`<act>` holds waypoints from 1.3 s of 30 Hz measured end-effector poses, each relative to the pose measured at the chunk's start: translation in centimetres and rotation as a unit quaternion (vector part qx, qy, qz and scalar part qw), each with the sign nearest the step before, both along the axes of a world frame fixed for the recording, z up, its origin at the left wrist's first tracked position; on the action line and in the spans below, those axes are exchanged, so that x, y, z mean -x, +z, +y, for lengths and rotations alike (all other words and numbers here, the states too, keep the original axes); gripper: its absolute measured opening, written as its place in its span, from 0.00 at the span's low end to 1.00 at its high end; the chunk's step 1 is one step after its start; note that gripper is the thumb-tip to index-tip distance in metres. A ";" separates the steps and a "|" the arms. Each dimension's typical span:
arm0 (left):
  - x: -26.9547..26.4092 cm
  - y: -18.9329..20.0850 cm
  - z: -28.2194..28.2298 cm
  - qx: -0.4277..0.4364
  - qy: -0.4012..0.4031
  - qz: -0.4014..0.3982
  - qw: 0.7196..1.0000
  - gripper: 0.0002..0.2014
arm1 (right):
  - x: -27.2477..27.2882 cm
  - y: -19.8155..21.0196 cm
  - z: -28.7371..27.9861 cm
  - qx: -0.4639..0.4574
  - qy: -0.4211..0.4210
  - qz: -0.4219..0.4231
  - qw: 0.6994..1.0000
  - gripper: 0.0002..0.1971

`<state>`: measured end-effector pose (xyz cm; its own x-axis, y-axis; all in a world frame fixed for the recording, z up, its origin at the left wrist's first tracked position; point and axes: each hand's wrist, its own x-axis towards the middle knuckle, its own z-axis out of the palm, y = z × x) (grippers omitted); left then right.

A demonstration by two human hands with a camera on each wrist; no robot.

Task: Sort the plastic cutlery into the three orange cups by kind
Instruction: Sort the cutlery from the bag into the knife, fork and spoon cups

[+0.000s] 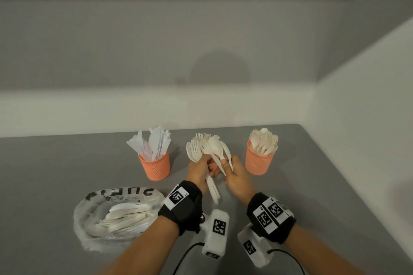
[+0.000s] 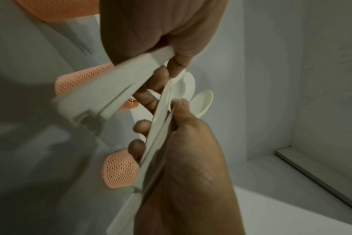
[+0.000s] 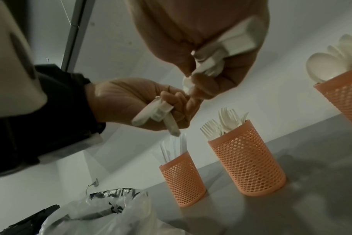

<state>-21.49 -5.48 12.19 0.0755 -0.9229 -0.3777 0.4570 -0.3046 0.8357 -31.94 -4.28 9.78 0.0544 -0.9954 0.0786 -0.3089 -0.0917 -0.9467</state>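
Three orange mesh cups stand in a row on the grey table [image 1: 312, 185]. The left cup [image 1: 154, 166] holds knives, the middle cup [image 3: 247, 167] holds forks [image 1: 196, 147], and the right cup [image 1: 259, 162] holds spoons. My hands hide most of the middle cup in the head view. Just in front of it, my left hand [image 1: 199, 172] grips a bundle of white cutlery [image 1: 214, 188] by the handles, a spoon bowl [image 1: 215, 147] sticking up. My right hand [image 1: 237, 178] pinches a few pieces [image 1: 228, 159] beside that bundle, fingertips touching the left hand's.
A crumpled clear plastic bag [image 1: 89, 230] with black lettering lies at the near left and holds several more white pieces [image 1: 125, 216]. White walls close the table off at the back and right. Cables trail from the wrist cameras at the near edge.
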 end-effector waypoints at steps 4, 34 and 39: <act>-0.5 -1.0 -0.8 -0.044 0.014 0.043 0.998 0.12 | 0.4 0.2 0.0 -0.078 0.017 -0.107 0.991 0.05; 4.3 0.2 -0.7 0.176 -0.121 -0.262 0.941 0.13 | 6.0 0.6 -1.9 -0.111 0.060 -0.025 0.992 0.16; 3.8 -0.1 -1.6 0.202 -0.154 -0.337 0.907 0.13 | 6.6 1.0 -2.5 -0.180 0.110 -0.077 0.974 0.11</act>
